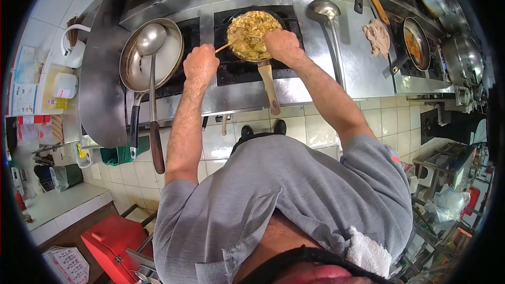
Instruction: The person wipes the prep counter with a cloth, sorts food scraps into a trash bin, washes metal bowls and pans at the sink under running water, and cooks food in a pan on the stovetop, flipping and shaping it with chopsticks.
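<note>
A frying pan (270, 88) with a pale wooden handle sits on the stove, filled with a chunky yellow-green egg mixture (251, 27). My left hand (201, 66) is closed in a fist at the pan's left, gripping a thin wooden chopstick (223, 48) that reaches over the rim into the egg. Over the pan's right edge, my right hand (283, 47) is closed too. A slim chopstick seems to run from it into the mixture, though the fingers hide most of it. Neither hand touches the pan handle.
Left of my left hand, a large pan (126, 68) holds a ladle (152, 81). Another ladle (332, 31) lies on the steel counter to the right, near a crumpled cloth (376, 38). Farther right is a small pan (415, 47) with reddish food.
</note>
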`<action>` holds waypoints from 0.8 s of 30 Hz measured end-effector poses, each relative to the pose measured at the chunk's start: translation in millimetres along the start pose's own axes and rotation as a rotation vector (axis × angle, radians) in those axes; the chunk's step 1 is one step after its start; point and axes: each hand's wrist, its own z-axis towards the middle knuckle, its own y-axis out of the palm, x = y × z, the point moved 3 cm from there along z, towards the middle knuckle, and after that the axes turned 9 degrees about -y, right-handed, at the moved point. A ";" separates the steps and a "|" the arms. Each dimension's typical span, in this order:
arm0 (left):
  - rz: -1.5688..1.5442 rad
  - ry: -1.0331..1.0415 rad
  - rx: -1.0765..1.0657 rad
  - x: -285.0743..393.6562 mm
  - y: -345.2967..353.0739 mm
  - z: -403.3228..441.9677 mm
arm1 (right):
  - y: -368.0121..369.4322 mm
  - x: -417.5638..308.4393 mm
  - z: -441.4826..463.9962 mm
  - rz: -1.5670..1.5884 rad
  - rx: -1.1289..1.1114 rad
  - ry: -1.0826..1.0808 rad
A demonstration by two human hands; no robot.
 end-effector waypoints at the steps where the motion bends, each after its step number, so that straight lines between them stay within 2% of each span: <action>1: 0.018 0.043 0.021 1.7 -3.8 -1.2 | 0.5 -4.0 -5.2 0.002 -0.007 -0.002; 5: 0.189 0.088 -0.059 16.6 -2.3 0.4 | 10.8 -11.5 -15.4 -0.019 0.011 -0.072; 16: 0.163 0.082 -0.067 15.1 -11.2 1.0 | 0.2 1.0 -32.6 0.046 -0.109 -0.022; 19: 0.131 0.086 -0.036 18.1 -17.0 -0.7 | -9.2 11.3 -43.8 0.105 -0.007 0.080; 24: 0.183 0.099 0.024 10.2 0.4 13.9 | 18.9 27.3 -52.9 0.105 0.020 0.089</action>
